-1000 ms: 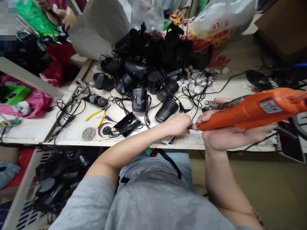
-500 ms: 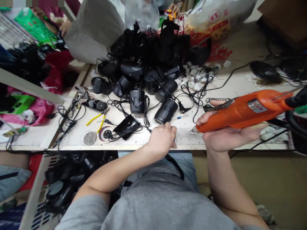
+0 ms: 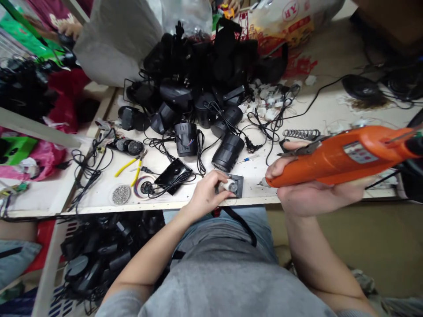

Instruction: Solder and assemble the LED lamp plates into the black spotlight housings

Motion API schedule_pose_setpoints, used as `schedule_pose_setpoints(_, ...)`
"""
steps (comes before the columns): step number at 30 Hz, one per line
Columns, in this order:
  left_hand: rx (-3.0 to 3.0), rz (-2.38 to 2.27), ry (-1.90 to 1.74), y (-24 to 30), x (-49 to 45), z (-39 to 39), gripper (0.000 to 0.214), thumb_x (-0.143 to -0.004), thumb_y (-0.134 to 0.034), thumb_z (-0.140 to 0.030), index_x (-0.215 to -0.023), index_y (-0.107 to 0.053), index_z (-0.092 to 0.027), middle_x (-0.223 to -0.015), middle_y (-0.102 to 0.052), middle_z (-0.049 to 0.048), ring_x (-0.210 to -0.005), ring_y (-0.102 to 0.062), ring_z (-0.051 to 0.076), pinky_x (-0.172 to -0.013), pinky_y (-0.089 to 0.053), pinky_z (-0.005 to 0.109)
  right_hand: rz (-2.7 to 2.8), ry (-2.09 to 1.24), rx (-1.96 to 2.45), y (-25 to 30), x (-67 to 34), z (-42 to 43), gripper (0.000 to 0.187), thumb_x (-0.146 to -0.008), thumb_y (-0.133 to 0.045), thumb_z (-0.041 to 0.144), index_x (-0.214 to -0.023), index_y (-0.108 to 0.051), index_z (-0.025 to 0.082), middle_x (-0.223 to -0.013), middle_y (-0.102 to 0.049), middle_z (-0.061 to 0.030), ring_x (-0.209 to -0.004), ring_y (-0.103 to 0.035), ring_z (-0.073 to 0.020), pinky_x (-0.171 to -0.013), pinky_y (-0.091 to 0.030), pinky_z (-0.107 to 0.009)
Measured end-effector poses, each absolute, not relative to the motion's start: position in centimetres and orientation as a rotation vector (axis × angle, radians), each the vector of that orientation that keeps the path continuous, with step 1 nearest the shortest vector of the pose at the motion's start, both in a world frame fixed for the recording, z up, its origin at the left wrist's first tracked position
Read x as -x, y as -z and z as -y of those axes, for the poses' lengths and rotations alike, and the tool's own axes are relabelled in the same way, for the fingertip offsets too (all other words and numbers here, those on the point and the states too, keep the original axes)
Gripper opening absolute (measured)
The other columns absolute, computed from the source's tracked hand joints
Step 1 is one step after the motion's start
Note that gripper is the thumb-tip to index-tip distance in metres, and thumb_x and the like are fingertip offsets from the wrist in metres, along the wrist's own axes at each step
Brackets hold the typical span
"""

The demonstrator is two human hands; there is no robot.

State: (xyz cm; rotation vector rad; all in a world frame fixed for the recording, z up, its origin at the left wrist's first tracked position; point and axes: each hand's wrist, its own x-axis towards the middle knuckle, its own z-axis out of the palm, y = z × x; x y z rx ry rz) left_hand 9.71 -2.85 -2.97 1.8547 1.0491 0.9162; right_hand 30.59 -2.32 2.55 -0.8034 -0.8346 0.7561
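Observation:
My right hand [image 3: 297,198] is wrapped round an orange electric screwdriver [image 3: 317,160], whose tip points left just above the bench. A dark metal piece lies along the tool's upper side, by my fingers. Near the bench's front edge, my left hand [image 3: 208,191] pinches a small part with a pale, round, translucent piece [image 3: 232,187] on a dark square plate [image 3: 240,187]. The fingers hide some of this part. Just beyond it lies a black cylindrical lamp housing [image 3: 228,152], with a blue-and-clear bit [image 3: 247,159] beside it.
Yellow-handled pliers [image 3: 134,169], a dish of small screws [image 3: 121,194] and a black cover with a cord [image 3: 173,176] lie on the left. Black housings [image 3: 201,66] pile up behind, before plastic bags [image 3: 119,39]. A coiled spring [image 3: 301,133] lies right.
My left hand has turned and opened up its grip, so the pale piece and dark plate it holds now show. The view has shifted slightly; the screwdriver stays in my right hand.

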Motion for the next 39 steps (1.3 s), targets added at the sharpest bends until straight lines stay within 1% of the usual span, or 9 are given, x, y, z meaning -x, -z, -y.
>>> schedule_pose_setpoints(5, -2.104, -1.272, -0.950, 3.7, -10.8, 3.4, 0.031, -0.082, -0.081, -0.044, -0.091, -0.064, -0.020, -0.100, -0.076, 0.0079, -0.093, -0.066, 0.023, -0.084, -0.051, 0.038, 0.856, -0.929, 0.762, -3.0, -29.9, 3.6, 0.063, -0.069, -0.057, 0.082, -0.095, -0.070, 0.025, -0.074, -0.069, -0.0063, -0.049, -0.060, -0.0224, -0.042, -0.048, -0.039)
schedule_pose_setpoints(8, -2.028, -1.296, -0.959, 3.7, -10.7, 3.5, 0.035, -0.078, -0.084, -0.046, -0.085, -0.062, -0.020, -0.098, -0.078, 0.0068, -0.092, -0.066, 0.022, -0.082, -0.051, 0.037, 0.885, -0.954, 0.742, -3.0, -29.7, 3.8, 0.065, -0.069, -0.056, 0.081, -0.099, -0.070, 0.025, -0.069, -0.067, -0.0048, -0.047, -0.058, -0.0223, -0.044, -0.048, -0.039)
schedule_pose_setpoints(12, -1.990, -1.247, -0.958, 4.1, -10.4, 3.5, 0.034, -0.080, -0.083, -0.045, -0.081, -0.061, -0.020, -0.100, -0.078, 0.0068, -0.093, -0.066, 0.021, -0.084, -0.050, 0.037, 0.856, -0.926, 0.717, -2.7, -29.3, 3.5, 0.063, -0.072, -0.056, 0.078, -0.102, -0.069, 0.024, -0.082, -0.071, -0.0081, -0.047, -0.058, -0.0210, -0.044, -0.044, -0.038)
schedule_pose_setpoints(14, -2.023, -1.216, -0.970, 4.1, -10.2, 3.5, 0.032, -0.082, -0.082, -0.045, -0.088, -0.063, -0.019, -0.105, -0.077, 0.0085, -0.097, -0.066, 0.022, -0.086, -0.050, 0.037, 0.863, -0.945, 0.704, -2.5, -29.1, 3.5, 0.065, -0.071, -0.056, 0.079, -0.104, -0.067, 0.024, -0.086, -0.071, -0.0089, -0.048, -0.058, -0.0207, -0.045, -0.045, -0.038)
schedule_pose_setpoints(17, -2.099, -1.173, -0.898, 3.8, -10.0, 3.3, 0.038, -0.088, -0.076, -0.043, -0.114, -0.066, -0.018, -0.112, -0.075, 0.0102, -0.102, -0.066, 0.024, -0.090, -0.048, 0.039, 0.875, -0.973, 0.716, -2.4, -29.0, 3.5, 0.068, -0.070, -0.054, 0.083, -0.103, -0.066, 0.025, -0.080, -0.070, -0.0071, -0.049, -0.058, -0.0205, -0.047, -0.046, -0.038)
schedule_pose_setpoints(19, -2.132, -1.108, -0.820, 3.6, -10.0, 3.2, 0.038, -0.093, -0.070, -0.042, -0.123, -0.065, -0.019, -0.113, -0.075, 0.0098, -0.102, -0.066, 0.023, -0.093, -0.047, 0.039, 0.873, -0.977, 0.740, -2.4, -28.9, 3.6, 0.068, -0.070, -0.051, 0.085, -0.101, -0.066, 0.027, -0.077, -0.068, -0.0056, -0.049, -0.058, -0.0206, -0.047, -0.046, -0.039)
schedule_pose_setpoints(30, -2.145, -1.074, -0.780, 3.8, -10.3, 2.6, 0.033, -0.095, -0.066, -0.043, -0.120, -0.071, -0.021, -0.117, -0.069, 0.0102, -0.111, -0.059, 0.025, -0.100, -0.045, 0.041, 0.904, -0.975, 0.753, -2.9, -29.3, 4.0, 0.070, -0.069, -0.055, 0.086, -0.103, -0.073, 0.027, -0.080, -0.069, -0.0077, -0.051, -0.057, -0.0218, -0.047, -0.046, -0.041)
schedule_pose_setpoints(34, -2.157, -1.080, -0.787, 3.9, -10.4, 2.6, 0.034, -0.096, -0.063, -0.043, -0.120, -0.070, -0.020, -0.113, -0.067, 0.0096, -0.108, -0.058, 0.024, -0.098, -0.045, 0.039, 0.921, -1.002, 0.737, -2.5, -29.0, 3.9, 0.076, -0.070, -0.051, 0.088, -0.106, -0.073, 0.025, -0.067, -0.064, -0.0054, -0.051, -0.057, -0.0228, -0.047, -0.047, -0.040)
schedule_pose_setpoints(39, -2.175, -1.076, -0.767, 3.8, -10.4, 2.6, 0.034, -0.097, -0.063, -0.041, -0.121, -0.069, -0.019, -0.114, -0.067, 0.0103, -0.109, -0.057, 0.025, -0.099, -0.045, 0.040, 0.922, -1.011, 0.697, -2.0, -28.5, 3.3, 0.066, -0.073, -0.050, 0.084, -0.103, -0.072, 0.030, -0.067, -0.063, -0.0030, -0.052, -0.059, -0.0215, -0.046, -0.049, -0.038)
